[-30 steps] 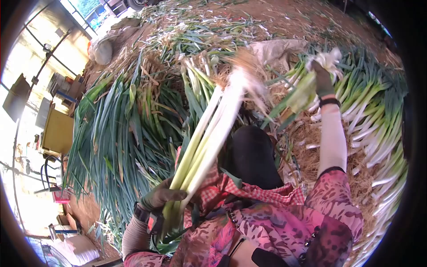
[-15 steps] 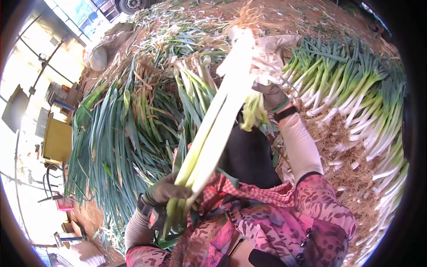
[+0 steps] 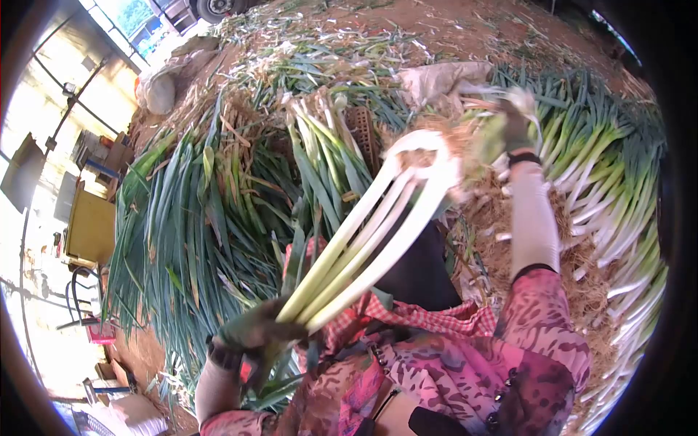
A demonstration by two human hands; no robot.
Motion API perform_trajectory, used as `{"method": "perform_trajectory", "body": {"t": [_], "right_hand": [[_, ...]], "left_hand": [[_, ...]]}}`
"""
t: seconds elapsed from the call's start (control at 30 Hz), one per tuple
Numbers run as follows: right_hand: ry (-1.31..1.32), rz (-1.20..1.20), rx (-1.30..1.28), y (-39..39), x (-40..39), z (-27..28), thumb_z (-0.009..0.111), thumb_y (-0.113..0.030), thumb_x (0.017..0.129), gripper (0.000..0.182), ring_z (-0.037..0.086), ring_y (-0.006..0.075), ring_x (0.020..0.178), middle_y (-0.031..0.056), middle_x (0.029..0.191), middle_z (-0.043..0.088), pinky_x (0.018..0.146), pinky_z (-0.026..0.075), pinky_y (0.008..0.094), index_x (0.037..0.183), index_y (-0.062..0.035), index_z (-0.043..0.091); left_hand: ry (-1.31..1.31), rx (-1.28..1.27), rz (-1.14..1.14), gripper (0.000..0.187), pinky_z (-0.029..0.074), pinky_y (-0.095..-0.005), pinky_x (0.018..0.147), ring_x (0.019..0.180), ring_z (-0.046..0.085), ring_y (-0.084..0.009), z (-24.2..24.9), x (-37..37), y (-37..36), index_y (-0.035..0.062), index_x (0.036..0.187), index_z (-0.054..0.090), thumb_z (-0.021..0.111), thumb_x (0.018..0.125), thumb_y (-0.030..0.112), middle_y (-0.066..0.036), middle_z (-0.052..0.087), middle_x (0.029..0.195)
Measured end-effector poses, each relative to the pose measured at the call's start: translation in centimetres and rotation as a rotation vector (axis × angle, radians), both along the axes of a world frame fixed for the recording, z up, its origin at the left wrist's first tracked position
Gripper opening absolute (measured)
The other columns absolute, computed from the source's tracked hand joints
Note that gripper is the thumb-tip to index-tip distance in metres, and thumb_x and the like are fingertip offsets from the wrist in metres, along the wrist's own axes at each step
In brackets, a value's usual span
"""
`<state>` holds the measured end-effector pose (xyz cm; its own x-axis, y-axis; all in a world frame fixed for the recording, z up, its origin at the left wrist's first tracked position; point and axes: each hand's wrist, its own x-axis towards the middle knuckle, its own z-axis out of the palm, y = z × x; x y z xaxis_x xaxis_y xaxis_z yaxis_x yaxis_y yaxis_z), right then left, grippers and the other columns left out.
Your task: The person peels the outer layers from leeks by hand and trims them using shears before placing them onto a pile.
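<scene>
My left hand (image 3: pixel 263 327), in a dark glove, is wrapped round the green part of several long leeks (image 3: pixel 371 236). Their white stems fan up and to the right, ending in blurred roots. My right hand (image 3: pixel 515 127), also gloved, is at the upper right, beyond the root ends; it is smeared by motion. Pale, blurred leaf scraps (image 3: pixel 493 142) are at its fingers, and whether it grips them is unclear.
A large heap of green leeks (image 3: pixel 196 211) lies on the left. Rows of white-stemmed leeks (image 3: pixel 614 189) with roots line the right. A brown perforated crate (image 3: pixel 361 134), a pale sack (image 3: pixel 443 80) and scattered leaf trimmings (image 3: pixel 305 62) lie ahead.
The held leeks have tipped lower and spread apart, their root ends coming down and right. My right hand has moved up and right, away from the stems, with loose scraps near it.
</scene>
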<state>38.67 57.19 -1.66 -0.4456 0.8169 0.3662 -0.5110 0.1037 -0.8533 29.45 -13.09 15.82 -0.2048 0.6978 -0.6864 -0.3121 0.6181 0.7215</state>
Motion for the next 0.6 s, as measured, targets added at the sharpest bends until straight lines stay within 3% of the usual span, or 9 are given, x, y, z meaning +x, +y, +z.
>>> {"method": "perform_trajectory", "body": {"t": [0.1, 0.13, 0.2, 0.23, 0.33, 0.4, 0.43, 0.5, 0.6], "right_hand": [[-0.167, 0.068, -0.168, -3.7, 7.1, 8.2, 0.061, -0.025, 0.093, 0.023, 0.062, 0.0146, 0.087, 0.0050, 0.102, 0.067, 0.082, 0.050, 0.0287, 0.105, -0.0067, 0.067], [-0.201, 0.372, -0.234, -6.2, 7.8, 10.5, 0.061, -0.026, 0.093, 0.026, 0.062, 0.0145, 0.091, 0.0057, 0.109, 0.066, 0.084, 0.050, 0.0290, 0.109, -0.0060, 0.066], [-0.206, 0.553, -0.209, -8.5, 7.1, 10.8, 0.061, -0.025, 0.093, 0.032, 0.062, 0.0141, 0.101, 0.0062, 0.120, 0.065, 0.089, 0.050, 0.0291, 0.118, -0.0049, 0.064], [-0.183, 0.427, -0.129, -9.7, 6.3, 9.7, 0.061, -0.023, 0.094, 0.034, 0.061, 0.0139, 0.107, 0.0060, 0.124, 0.064, 0.090, 0.051, 0.0289, 0.123, -0.0046, 0.063], [-0.210, 0.748, -0.006, -21.6, 3.9, 17.5, 0.059, -0.016, 0.095, 0.036, 0.057, 0.0162, 0.119, 0.0053, 0.129, 0.062, 0.102, 0.045, 0.0297, 0.130, -0.0048, 0.059], [-0.565, 0.635, 1.036, -20.3, 2.7, 16.6, 0.059, -0.019, 0.095, 0.035, 0.064, 0.0182, 0.103, 0.0057, 0.121, 0.066, 0.098, 0.046, 0.0298, 0.129, -0.0149, 0.062], [-0.468, 0.469, 1.482, -20.4, 1.0, 16.2, 0.054, -0.027, 0.097, 0.034, 0.065, 0.0205, 0.096, 0.0057, 0.114, 0.068, 0.096, 0.048, 0.0299, 0.130, -0.0205, 0.062], [-0.799, 0.673, 1.463, -21.9, -1.2, 14.9, 0.045, -0.020, 0.097, 0.036, 0.066, 0.0227, 0.091, 0.0110, 0.103, 0.069, 0.085, 0.050, 0.0338, 0.129, -0.0213, 0.063], [-0.937, 0.482, 1.630, -23.6, -5.0, 13.3, 0.047, -0.014, 0.092, 0.034, 0.065, 0.0294, 0.087, 0.0127, 0.099, 0.068, 0.079, 0.050, 0.0387, 0.121, -0.0154, 0.065]], "left_hand": [[0.003, -0.088, 0.132, 0.063, 0.049, -0.0301, 0.090, 0.099, 0.061, -0.0150, 1.0, 0.2, -1.5, 0.0011, 0.135, 0.050, 0.077, 0.078, 0.008, -0.007, 0.064, 0.115], [-0.002, 0.016, 0.217, 0.062, 0.049, -0.0290, 0.088, 0.096, 0.062, -0.0151, 0.3, 0.3, -1.2, 0.0019, 0.134, 0.051, 0.077, 0.078, 0.008, -0.006, 0.064, 0.110], [0.062, 0.057, 0.217, 0.059, 0.051, -0.0287, 0.082, 0.088, 0.062, -0.0140, -0.5, -0.3, 0.1, 0.0025, 0.134, 0.051, 0.075, 0.081, 0.008, -0.004, 0.064, 0.105], [0.079, 0.058, 0.230, 0.058, 0.051, -0.0285, 0.080, 0.086, 0.062, -0.0134, -1.2, -0.4, 0.8, 0.0029, 0.135, 0.050, 0.074, 0.082, 0.008, -0.004, 0.063, 0.104], [0.236, 0.114, 0.211, 0.059, 0.051, -0.0281, 0.078, 0.085, 0.061, -0.0125, -2.7, -0.1, 2.1, 0.0036, 0.137, 0.049, 0.073, 0.082, 0.007, -0.004, 0.062, 0.104], [0.299, 0.094, 0.185, 0.061, 0.050, -0.0275, 0.079, 0.085, 0.059, -0.0111, -2.8, 0.2, 2.7, 0.0040, 0.138, 0.047, 0.072, 0.083, 0.005, -0.003, 0.061, 0.104], [0.331, 0.085, 0.173, 0.061, 0.050, -0.0271, 0.079, 0.085, 0.059, -0.0104, -2.9, 0.4, 2.9, 0.0042, 0.139, 0.047, 0.071, 0.083, 0.004, -0.003, 0.061, 0.105], [0.479, 0.126, 0.131, 0.061, 0.049, -0.0257, 0.078, 0.084, 0.057, -0.0088, -3.7, 0.8, 2.7, 0.0040, 0.140, 0.046, 0.070, 0.084, 0.004, -0.001, 0.060, 0.105], [0.657, 0.153, 0.094, 0.061, 0.048, -0.0233, 0.075, 0.082, 0.055, -0.0067, -3.3, 1.4, 2.5, 0.0044, 0.141, 0.044, 0.068, 0.086, 0.005, 0.001, 0.059, 0.105]]}}
